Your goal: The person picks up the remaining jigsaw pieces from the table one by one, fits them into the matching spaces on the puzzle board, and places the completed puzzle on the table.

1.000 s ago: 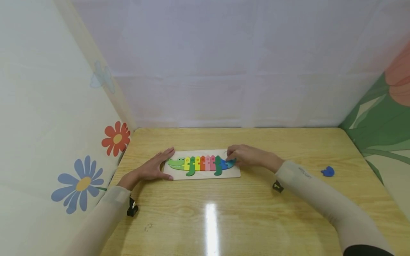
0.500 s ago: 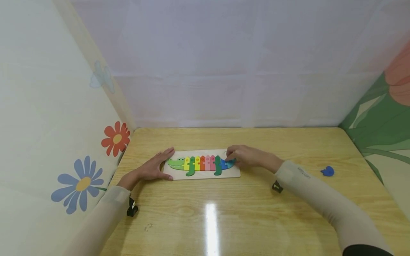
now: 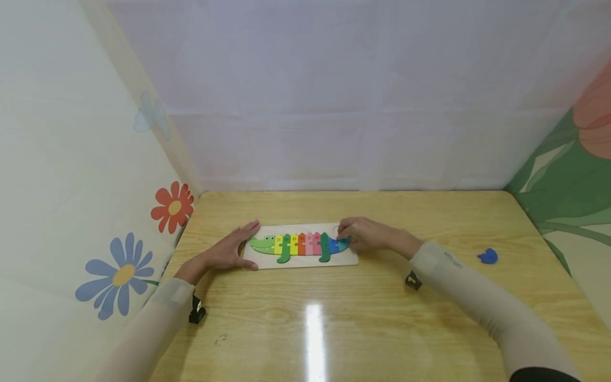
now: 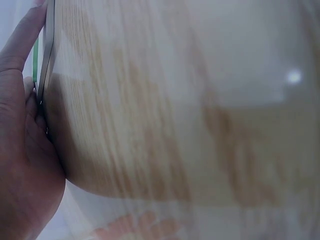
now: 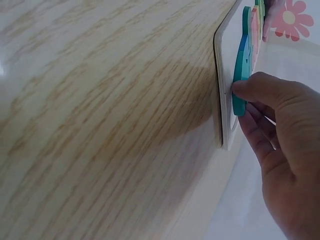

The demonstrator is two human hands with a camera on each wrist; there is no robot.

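Observation:
A pale wooden puzzle board (image 3: pixel 298 261) carries a crocodile made of colored pieces, its green head (image 3: pixel 262 244) at the left end. My left hand (image 3: pixel 228 248) rests against the board's left end, thumb at the near corner and straight fingers toward the far corner. At the other end, my right hand (image 3: pixel 365 232) pinches the teal tail piece (image 5: pixel 240 98) between thumb and fingers. The tail lies at the board surface beside the blue piece (image 3: pixel 334 245); whether it sits fully flat I cannot tell. In the left wrist view, my left hand (image 4: pixel 25 135) touches the board's edge.
A loose dark blue piece (image 3: pixel 488 255) lies on the wooden table (image 3: pixel 372 323) at the right, beyond my right forearm. A black wrist camera (image 3: pixel 413 280) hangs beneath the right wrist, another black camera (image 3: pixel 197 310) beneath the left. A pale cloth wall (image 3: pixel 334 106) borders the table's back edge.

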